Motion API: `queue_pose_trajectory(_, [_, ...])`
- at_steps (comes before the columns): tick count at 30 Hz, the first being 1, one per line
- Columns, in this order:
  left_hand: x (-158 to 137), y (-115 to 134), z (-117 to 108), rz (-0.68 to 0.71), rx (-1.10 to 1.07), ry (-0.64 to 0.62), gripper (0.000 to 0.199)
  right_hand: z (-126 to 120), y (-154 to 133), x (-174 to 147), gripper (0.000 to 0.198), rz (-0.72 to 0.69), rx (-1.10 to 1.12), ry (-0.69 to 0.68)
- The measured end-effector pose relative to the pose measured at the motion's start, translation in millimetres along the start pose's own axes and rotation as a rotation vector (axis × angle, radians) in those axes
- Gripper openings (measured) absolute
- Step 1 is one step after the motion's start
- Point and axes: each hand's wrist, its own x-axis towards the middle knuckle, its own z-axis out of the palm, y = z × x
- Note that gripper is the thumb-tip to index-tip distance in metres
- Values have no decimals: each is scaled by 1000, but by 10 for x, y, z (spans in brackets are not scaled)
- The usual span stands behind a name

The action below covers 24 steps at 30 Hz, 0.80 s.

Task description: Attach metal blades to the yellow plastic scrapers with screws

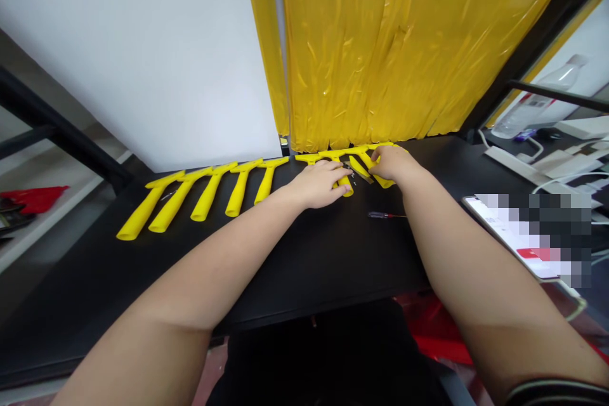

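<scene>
Several yellow T-shaped squeegee handles (pixel 207 193) lie in a row along the back of the black table. My left hand (pixel 324 184) rests palm down beside one handle (pixel 349 189), fingers stretched out and apart over it and some small metal pieces (pixel 351 171). At the right end of the row, my right hand (pixel 394 163) has its fingers curled against another handle (pixel 384 183); the fingertips are partly hidden. Between the hands lies a loose yellow strip (pixel 360 167). Nearer to me is a screwdriver (pixel 379 215) with a clear purplish grip and thin shaft.
Behind the row stand a white panel (pixel 166 57) and a yellow plastic-wrapped sheet (pixel 380 44). A phone (pixel 511 238) lies on the right, with cables, white boxes and a clear bottle (pixel 537 101) beyond. A black frame post (pixel 61 130) rises at left.
</scene>
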Motion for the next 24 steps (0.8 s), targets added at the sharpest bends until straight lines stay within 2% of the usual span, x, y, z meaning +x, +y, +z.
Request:
queue_pose_trajectory(6, [8, -53, 119, 0, -17, -27, 59, -1, -6, -4, 38, -4, 11, 5])
queue_pose_trajectory(13, [-4, -67, 140, 11, -15, -10, 57, 41, -27, -2, 37, -5, 39, 9])
queue_pose_trajectory(17, [-20, -69, 141, 12, -16, -3, 57, -21, -6, -11, 34, -8, 47, 21])
queue_pose_trajectory(20, [-30, -75, 141, 22, -11, 8, 58, -114, 163, 31, 32, 26, 97, 97])
queue_pose_trajectory(22, [-34, -80, 140, 26, -12, 12, 59, -163, 350, 89, 30, 69, 141, 190])
queue_pose_trajectory(24, [-35, -82, 141, 19, -16, 5, 59, -181, 548, 160, 26, 132, 173, 225])
